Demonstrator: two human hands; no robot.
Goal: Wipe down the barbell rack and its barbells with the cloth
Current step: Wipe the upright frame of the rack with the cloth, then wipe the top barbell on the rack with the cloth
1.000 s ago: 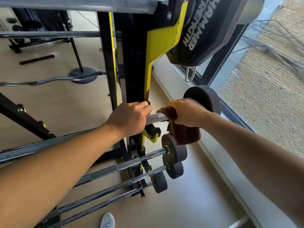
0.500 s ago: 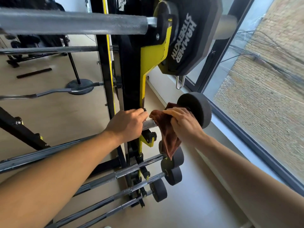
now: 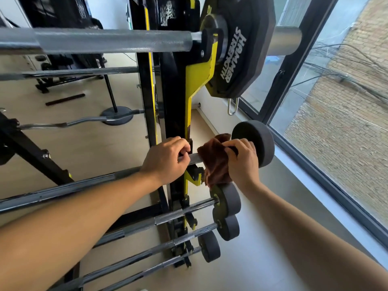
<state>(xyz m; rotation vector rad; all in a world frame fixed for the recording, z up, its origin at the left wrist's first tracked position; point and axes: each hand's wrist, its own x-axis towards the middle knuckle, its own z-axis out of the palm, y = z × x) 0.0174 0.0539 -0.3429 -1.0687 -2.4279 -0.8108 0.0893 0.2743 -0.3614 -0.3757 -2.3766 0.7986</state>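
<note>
A person's left hand (image 3: 168, 158) gripped the knurled shaft of a fixed-weight barbell (image 3: 194, 158) at the black-and-yellow rack (image 3: 178, 114), while the right hand (image 3: 241, 162), just toward three o'clock, clutched a brown cloth (image 3: 214, 162) wrapped over the same shaft. The bar's dark end weight (image 3: 260, 143) sat touching the right hand toward two o'clock; more barbells (image 3: 168, 219) lay racked toward six o'clock.

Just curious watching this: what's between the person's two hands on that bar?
In the head view, a short bare stretch of knurled steel bar shows between the left hand and the brown cloth that the right hand holds.
</note>
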